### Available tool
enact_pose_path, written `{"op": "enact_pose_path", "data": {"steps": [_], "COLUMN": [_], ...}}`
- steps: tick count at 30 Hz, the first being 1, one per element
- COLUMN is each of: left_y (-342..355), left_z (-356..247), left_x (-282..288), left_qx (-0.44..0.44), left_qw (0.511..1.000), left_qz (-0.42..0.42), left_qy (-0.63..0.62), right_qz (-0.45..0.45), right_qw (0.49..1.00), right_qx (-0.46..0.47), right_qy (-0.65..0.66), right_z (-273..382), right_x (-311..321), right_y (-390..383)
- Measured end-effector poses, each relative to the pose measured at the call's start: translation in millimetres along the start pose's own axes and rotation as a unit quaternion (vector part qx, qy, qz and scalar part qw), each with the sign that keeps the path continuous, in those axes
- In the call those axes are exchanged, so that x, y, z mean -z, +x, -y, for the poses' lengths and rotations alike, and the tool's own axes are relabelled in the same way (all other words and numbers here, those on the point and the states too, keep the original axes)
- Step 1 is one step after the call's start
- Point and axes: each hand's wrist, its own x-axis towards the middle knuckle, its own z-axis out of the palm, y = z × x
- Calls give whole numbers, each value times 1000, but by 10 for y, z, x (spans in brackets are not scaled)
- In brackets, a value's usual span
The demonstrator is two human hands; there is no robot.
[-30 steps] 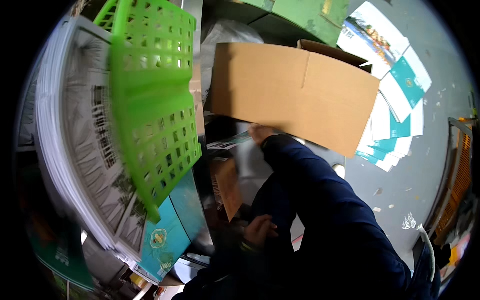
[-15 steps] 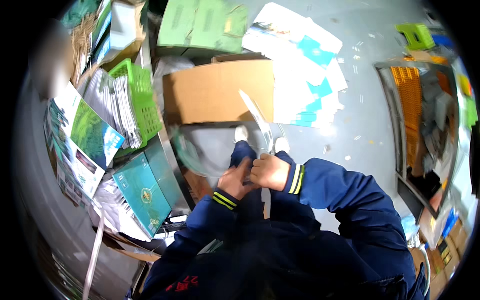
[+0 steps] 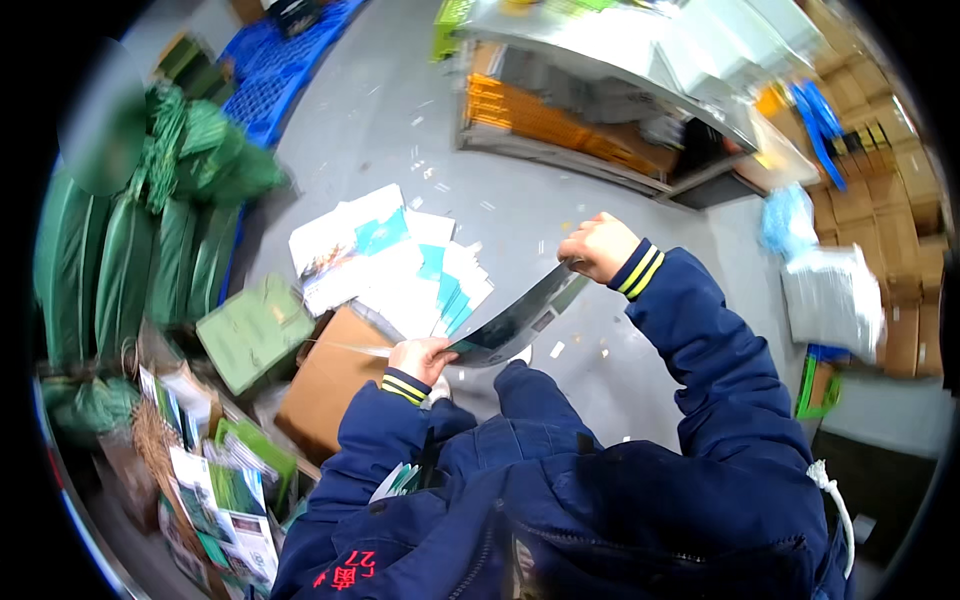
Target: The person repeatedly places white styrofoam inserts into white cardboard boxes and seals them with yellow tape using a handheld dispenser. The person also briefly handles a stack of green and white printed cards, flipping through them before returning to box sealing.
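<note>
A dark glossy sheet (image 3: 515, 318) hangs bowed between my two hands, slanting up to the right. My left hand (image 3: 422, 360) is closed on its lower left end, above my legs. The far right end is pinched by my right hand (image 3: 602, 247), with that arm stretched out. A thin pale strip (image 3: 362, 349) sticks out to the left of my left hand; I cannot tell whether it belongs to the sheet. Beyond my left hand, white and turquoise printed sheets (image 3: 385, 250) lie spread on the floor, next to a brown cardboard box (image 3: 332, 385).
A green box (image 3: 255, 333) stands behind the cardboard box. Green bundles (image 3: 130, 260) line the left side near a blue pallet (image 3: 275, 65). A metal table (image 3: 600, 170) stands ahead with an orange crate (image 3: 540, 120) under it. Brown cartons (image 3: 870, 200) are stacked at right.
My view has turned to the right. My hands, close together before, are now wide apart, with the dark sheet stretched between them. My right arm has reached up and outward.
</note>
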Motion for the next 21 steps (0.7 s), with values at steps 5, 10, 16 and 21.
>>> {"op": "enact_pose_path", "data": {"steps": [5, 10, 16, 21], "left_y": [1265, 2392, 3102, 3860], "left_z": [-764, -2761, -4190, -4997], "left_x": [-614, -2096, -3017, -3670], "left_qx": [-49, -94, -129, -211], "left_qw": [969, 874, 863, 839], "left_qz": [243, 305, 383, 403], "left_qy": [16, -367, -304, -298], "right_qz": [-111, -268, -323, -429], "right_qw": [919, 813, 742, 837], "right_qx": [-253, -216, -350, -339], "right_qy": [282, 469, 473, -30], "right_z": [-1030, -1528, -2109, -2336], "right_x": [-15, -1, -173, 304], "right_y": [-1806, -3310, -5009, -5641]}}
